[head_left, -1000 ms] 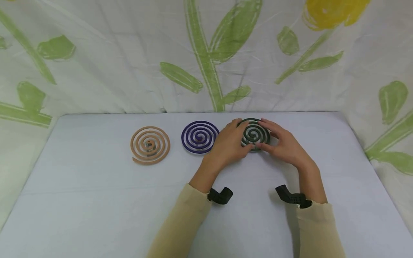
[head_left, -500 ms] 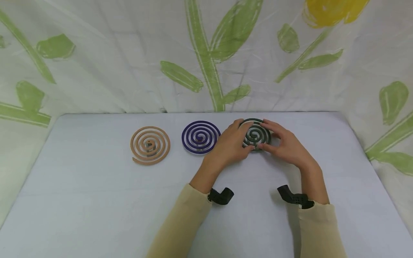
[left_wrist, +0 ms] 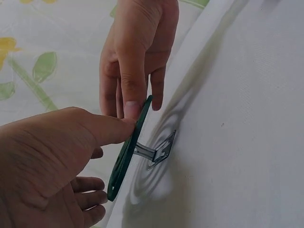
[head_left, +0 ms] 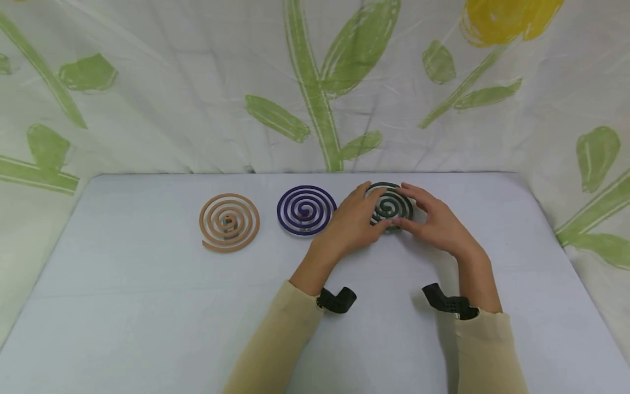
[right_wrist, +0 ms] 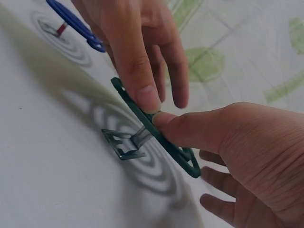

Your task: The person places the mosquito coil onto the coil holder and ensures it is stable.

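Note:
In the head view, a dark green mosquito coil (head_left: 389, 206) lies at the right end of a row. My left hand (head_left: 348, 221) holds its left side and my right hand (head_left: 440, 224) its right side, fingers toward the far rim. Both thumbs meet at the near rim, as the left wrist view shows with the coil (left_wrist: 124, 159) between them and the other fingers. Under the coil, a small metal stand (right_wrist: 140, 137) rests on the table and props it above the surface. The fingertips behind the coil are partly hidden.
Left of my left hand, a dark blue-purple coil (head_left: 305, 211) sits on its own stand. Farther left is an orange-brown coil (head_left: 228, 219), with metal showing through its centre. The white table (head_left: 147, 306) ends at a hanging cloth (head_left: 197, 120) painted with green leaves.
Both hands and the green coil have shifted very slightly to the right since the first frame. The other two coils stay in place.

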`<state>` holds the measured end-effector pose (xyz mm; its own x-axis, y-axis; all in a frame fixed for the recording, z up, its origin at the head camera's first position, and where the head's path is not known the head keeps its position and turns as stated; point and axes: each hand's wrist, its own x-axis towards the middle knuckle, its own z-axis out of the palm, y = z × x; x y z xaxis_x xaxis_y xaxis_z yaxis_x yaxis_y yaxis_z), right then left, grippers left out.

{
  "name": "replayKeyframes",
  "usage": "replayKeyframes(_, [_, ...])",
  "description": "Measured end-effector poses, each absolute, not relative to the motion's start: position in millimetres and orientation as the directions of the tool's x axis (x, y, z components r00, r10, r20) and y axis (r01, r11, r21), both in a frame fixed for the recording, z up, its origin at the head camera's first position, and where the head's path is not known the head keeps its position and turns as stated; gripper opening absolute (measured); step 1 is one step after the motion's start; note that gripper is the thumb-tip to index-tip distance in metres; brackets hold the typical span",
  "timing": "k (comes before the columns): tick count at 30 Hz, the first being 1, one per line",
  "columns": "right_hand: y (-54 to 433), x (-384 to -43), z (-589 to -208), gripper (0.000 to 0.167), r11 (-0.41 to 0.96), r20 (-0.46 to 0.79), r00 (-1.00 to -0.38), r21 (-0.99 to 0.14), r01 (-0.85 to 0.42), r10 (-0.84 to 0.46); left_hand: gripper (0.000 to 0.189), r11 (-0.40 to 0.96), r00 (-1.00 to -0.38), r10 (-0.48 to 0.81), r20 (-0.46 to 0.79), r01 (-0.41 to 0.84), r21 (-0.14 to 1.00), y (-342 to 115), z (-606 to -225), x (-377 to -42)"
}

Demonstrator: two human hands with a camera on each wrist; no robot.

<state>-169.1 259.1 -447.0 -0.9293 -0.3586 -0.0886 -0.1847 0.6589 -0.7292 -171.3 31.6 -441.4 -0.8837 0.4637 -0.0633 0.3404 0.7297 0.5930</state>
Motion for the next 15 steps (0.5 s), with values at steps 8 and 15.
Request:
replayKeyframes(8, [256.7,-171.2,-441.9,0.064,0.676,-0.099,-0.932,-0.716,-0.176,-0.348,0.067,0.702,-0.888,0.457,-0.048,0.327,0.632,27.7,-439.5,-173.4])
replayKeyframes(15, [256.8,-169.7,-439.5,0.059,0.659,-0.070,-0.946,-0.734,-0.167,-0.318,0.065,0.692,-0.890,0.454,-0.049,0.317,0.649,24.7,-437.8,-175.0])
